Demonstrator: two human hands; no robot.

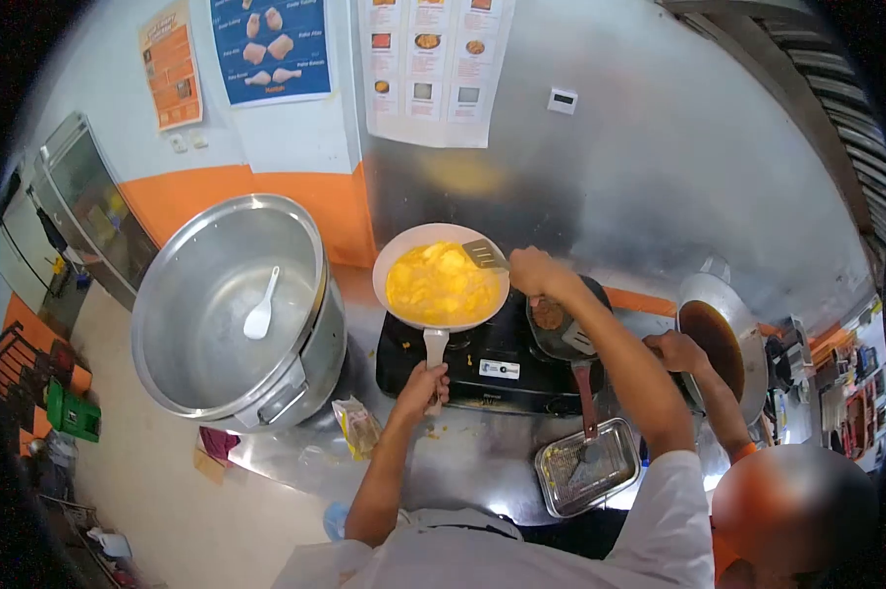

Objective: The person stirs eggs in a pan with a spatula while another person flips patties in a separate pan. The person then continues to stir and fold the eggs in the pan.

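Note:
My left hand (423, 386) is wrapped round the pale handle of a frying pan (436, 340). Soft yellow scrambled egg (441, 282) covers most of the pan's bottom. In my closed right hand (533, 273) is a slotted spatula (483, 255), its blade over the egg at the pan's right side. The pan sits on the left part of a black gas stove (403, 371). Just below my right hand, a dark square pan (561, 346) stands on the right part, holding a brown patty (548, 314) and another slotted blade (578, 341).
A large metal pot (148, 339) with a white rice paddle (259, 319) stands left. A plastic packet (357, 429) lies near my left forearm. Front right is a wire-rimmed tray (600, 491). A co-worker's hand (675, 351) is beside a wok (754, 383) of brown liquid.

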